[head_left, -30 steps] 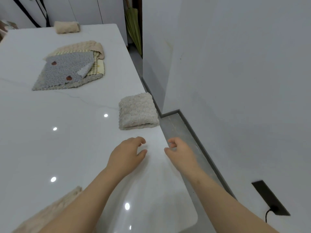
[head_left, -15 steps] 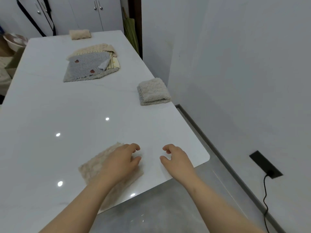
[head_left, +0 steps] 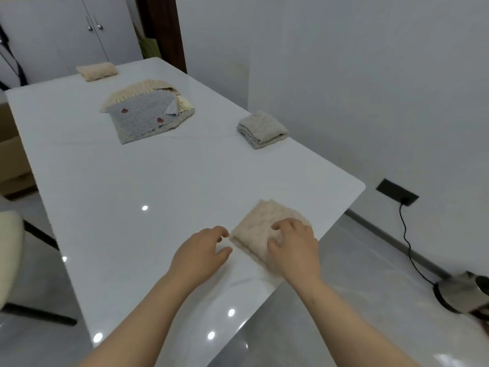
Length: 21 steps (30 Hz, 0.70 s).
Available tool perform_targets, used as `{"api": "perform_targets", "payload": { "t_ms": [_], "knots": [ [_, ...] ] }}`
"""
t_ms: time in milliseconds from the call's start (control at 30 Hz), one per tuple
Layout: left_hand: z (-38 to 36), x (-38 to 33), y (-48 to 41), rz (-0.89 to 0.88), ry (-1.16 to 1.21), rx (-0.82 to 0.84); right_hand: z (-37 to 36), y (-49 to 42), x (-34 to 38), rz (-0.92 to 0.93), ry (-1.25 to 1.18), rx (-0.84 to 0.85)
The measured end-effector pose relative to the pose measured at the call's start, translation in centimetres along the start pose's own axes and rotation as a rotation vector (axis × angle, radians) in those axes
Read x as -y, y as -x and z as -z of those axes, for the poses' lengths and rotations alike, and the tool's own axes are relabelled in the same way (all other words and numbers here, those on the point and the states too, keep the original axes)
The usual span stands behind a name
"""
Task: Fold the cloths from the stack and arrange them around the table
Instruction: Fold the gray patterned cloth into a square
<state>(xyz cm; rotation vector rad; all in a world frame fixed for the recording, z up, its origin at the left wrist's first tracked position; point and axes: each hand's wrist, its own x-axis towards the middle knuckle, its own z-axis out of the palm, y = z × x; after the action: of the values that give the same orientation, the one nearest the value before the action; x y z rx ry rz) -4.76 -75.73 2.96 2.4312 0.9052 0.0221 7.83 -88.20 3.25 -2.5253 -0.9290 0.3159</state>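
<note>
A beige folded cloth (head_left: 260, 229) lies near the front right corner of the white table (head_left: 148, 181). My right hand (head_left: 293, 247) rests on top of it with fingers loosely curled. My left hand (head_left: 202, 251) hovers just left of the cloth's edge, fingers relaxed and holding nothing. The stack of unfolded cloths (head_left: 148, 112), grey on top, sits in the far middle of the table. A folded grey-beige cloth (head_left: 260, 129) lies at the right edge. Another folded beige cloth (head_left: 96, 71) lies at the far end.
A white chair (head_left: 10, 250) stands at the left of the table. A wall runs along the right with a floor socket (head_left: 397, 196) and a black cable. A metal appliance (head_left: 465, 292) sits on the floor at the right. Cabinets stand behind the table.
The view swung left around the table's corner. My right hand moved onto the beige cloth, and my left hand came off it to its left side.
</note>
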Motion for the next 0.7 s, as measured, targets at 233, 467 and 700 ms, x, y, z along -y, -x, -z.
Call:
{"api": "perform_targets", "payload": {
  "t_ms": [233,467,700],
  "knots": [
    [1.3,3.8,5.9,-0.088,-0.062,0.043,-2.9,7.8,4.6,-0.003,-0.109,0.073],
    [2.6,8.2,9.8,-0.088,-0.018,0.146,-6.2,13.6,8.7,-0.071,-0.219,0.111],
    [8.3,15.8,7.5,-0.154,-0.046,0.115,-10.2,11.0,18.0,-0.080,-0.175,0.100]
  ]
}}
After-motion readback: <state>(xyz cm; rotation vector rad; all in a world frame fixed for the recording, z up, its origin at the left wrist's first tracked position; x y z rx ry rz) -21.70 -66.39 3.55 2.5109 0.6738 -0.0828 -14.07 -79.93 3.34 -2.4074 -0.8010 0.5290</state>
